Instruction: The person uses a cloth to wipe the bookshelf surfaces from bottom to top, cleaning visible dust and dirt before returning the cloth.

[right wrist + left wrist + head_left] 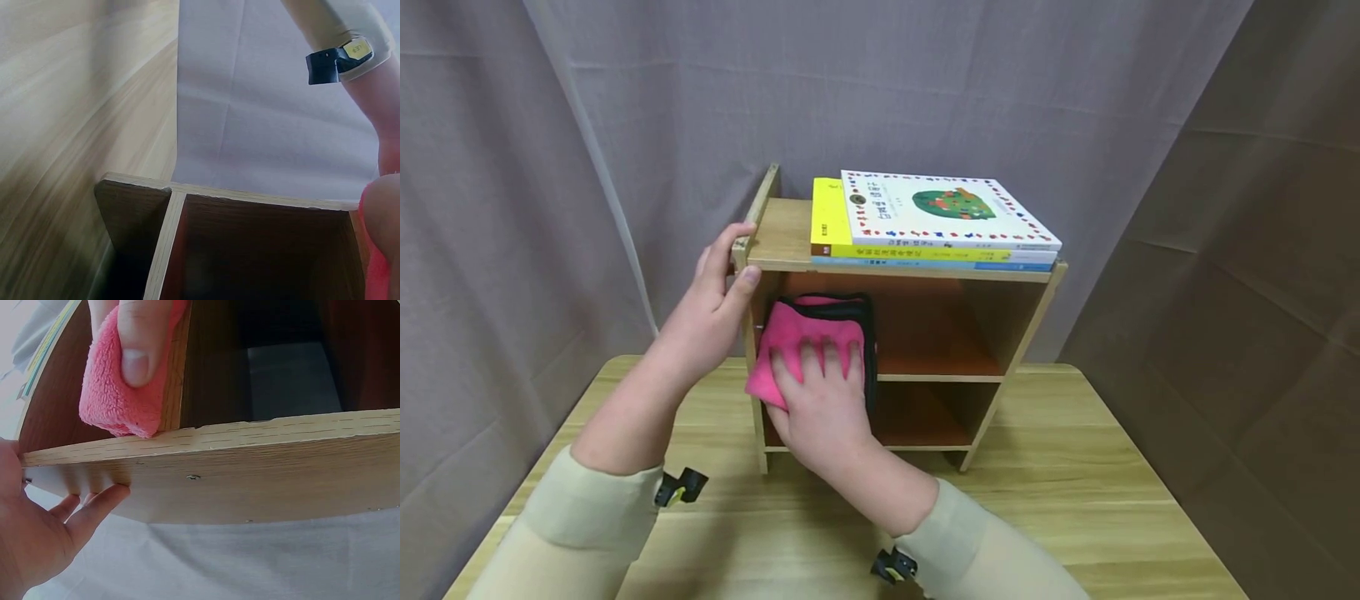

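Note:
A small wooden bookshelf (pixel 940 377) stands upright on the table. At its upper left corner my left hand (pixel 700 312) grips the side panel, thumb at the front edge and several fingers along the outer face. My right hand (pixel 831 417) holds a folded pink cloth (pixel 786 321) with black trim, fingers spread over it. In the left wrist view the fluffy cloth (pixel 119 394) bends around the front edge of a shelf board, beside the side panel, with a thumb pressing on it. The right wrist view shows just part of that hand (pixel 384 209) at the right edge.
Several books lie stacked on the bookshelf's top, a white picture book (pixel 955 208) uppermost over a yellow book (pixel 829 212). The wood-grain table (pixel 1060 467) extends around the bookshelf's base. Grey curtains (pixel 880 92) hang behind and at the sides.

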Demonstrator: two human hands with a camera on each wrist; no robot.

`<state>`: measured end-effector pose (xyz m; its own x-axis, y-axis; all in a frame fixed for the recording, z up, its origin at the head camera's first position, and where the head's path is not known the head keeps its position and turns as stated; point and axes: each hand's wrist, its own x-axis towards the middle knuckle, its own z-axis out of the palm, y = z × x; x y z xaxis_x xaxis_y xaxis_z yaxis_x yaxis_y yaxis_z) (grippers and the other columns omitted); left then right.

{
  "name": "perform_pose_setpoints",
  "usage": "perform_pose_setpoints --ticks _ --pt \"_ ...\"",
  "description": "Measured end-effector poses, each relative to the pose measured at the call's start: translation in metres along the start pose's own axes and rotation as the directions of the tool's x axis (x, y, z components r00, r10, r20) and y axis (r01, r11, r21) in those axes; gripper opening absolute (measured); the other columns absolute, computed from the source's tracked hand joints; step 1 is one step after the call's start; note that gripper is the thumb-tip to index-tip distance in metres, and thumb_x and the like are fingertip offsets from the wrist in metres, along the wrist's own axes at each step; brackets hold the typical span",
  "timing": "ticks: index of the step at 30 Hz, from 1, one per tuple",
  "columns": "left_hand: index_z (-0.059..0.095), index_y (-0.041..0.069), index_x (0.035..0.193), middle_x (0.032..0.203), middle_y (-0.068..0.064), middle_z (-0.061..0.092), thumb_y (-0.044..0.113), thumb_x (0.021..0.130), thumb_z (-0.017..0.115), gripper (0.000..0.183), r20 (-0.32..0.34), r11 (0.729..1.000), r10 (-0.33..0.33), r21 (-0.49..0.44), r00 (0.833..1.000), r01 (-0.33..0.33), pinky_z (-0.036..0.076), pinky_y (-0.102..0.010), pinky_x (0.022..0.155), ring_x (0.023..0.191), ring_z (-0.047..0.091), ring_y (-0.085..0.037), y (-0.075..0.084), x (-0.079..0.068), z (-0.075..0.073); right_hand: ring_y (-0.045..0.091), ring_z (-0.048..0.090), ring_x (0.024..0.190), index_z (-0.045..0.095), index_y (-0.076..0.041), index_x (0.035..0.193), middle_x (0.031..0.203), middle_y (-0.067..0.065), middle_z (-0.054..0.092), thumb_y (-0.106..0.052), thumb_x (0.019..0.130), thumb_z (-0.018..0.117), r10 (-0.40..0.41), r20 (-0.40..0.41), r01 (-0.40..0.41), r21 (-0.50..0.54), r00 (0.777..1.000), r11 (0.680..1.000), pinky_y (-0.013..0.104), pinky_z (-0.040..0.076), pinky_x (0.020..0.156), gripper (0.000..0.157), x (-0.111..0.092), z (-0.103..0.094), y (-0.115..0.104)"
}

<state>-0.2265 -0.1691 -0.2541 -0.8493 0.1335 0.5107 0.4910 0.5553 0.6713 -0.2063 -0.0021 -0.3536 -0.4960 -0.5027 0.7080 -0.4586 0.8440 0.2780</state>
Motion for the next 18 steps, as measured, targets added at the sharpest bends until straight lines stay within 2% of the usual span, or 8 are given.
perform_pose_setpoints --ticks 5,9,12,18 --pt "0.019 0.045 0.139 0.136 -0.008 0.027 0.052 0.094 0.035 0.048 0.023 1.0 -0.01 0.001 1.0 0.01 0.033 -0.058 0.094 0.116 0.035 -0.03 -0.001 -0.001 -0.002 0.034 0.043 0.119 0.045 -0.024 0.133 0.124 0.013 0.049 -0.053 0.089 0.043 0.008 0.023 -0.009 0.005 1.0 1.0 0.063 0.024 0.1 0.053 0.0 0.0 0.0" --pt "0.019 0.048 0.138 0.137 -0.006 0.025 0.051 0.094 0.037 0.048 0.046 1.0 0.001 -0.022 0.999 0.0 0.036 -0.053 0.091 0.115 0.035 -0.027 -0.004 -0.001 -0.006 0.033 0.043 0.118 0.044 -0.024 0.132 0.124 0.012 0.049 -0.054 0.088 0.044 0.021 0.037 -0.021 0.009 0.999 1.0 0.062 0.024 0.101 0.054 -0.001 -0.001 -0.001" --pt "0.019 0.048 0.138 0.137 -0.005 0.025 0.049 0.095 0.037 0.046 0.082 0.997 0.005 -0.078 0.997 0.002 0.041 -0.051 0.089 0.115 0.037 -0.027 -0.005 0.0 -0.009 0.03 0.045 0.117 0.046 -0.025 0.131 0.123 0.009 0.051 -0.052 0.086 0.048 0.044 0.023 -0.044 0.014 0.999 0.999 0.06 0.026 0.1 0.053 -0.001 -0.002 -0.001" --pt "0.023 0.043 0.138 0.147 0.0 0.022 0.049 0.097 0.03 0.043 0.132 0.983 -0.001 -0.18 0.991 0.025 0.048 -0.053 0.083 0.128 0.033 -0.025 -0.002 0.001 -0.015 0.028 0.048 0.115 0.051 -0.028 0.128 0.119 0.004 0.055 -0.042 0.084 0.054 0.1 -0.023 -0.098 0.066 0.995 0.993 0.056 0.029 0.099 0.046 0.0 -0.005 0.0"
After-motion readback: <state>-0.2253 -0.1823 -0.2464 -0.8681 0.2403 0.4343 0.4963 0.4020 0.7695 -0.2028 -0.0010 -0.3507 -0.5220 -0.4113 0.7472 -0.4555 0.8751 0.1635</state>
